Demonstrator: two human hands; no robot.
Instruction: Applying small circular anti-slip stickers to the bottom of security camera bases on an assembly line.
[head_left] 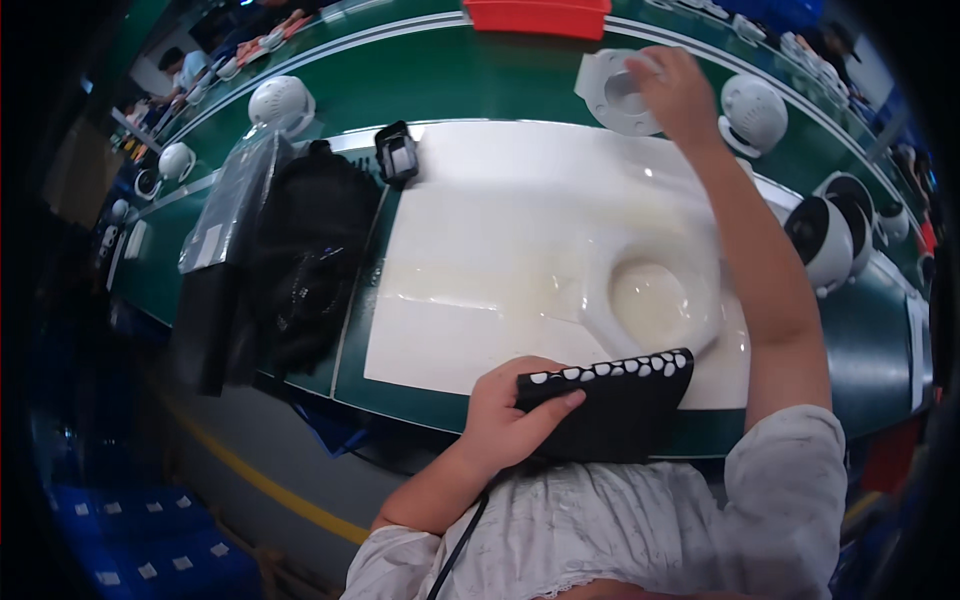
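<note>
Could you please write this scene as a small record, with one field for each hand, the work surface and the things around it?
Left grip: left hand holds a black piece with white spots along its edge
Right grip: right hand has fingers at a white ring-shaped part; firmness of hold unclear
Work surface: white board on a green table
On board: white fixture with a round recess
Left of board: dark pile
Far side: red bin
</note>
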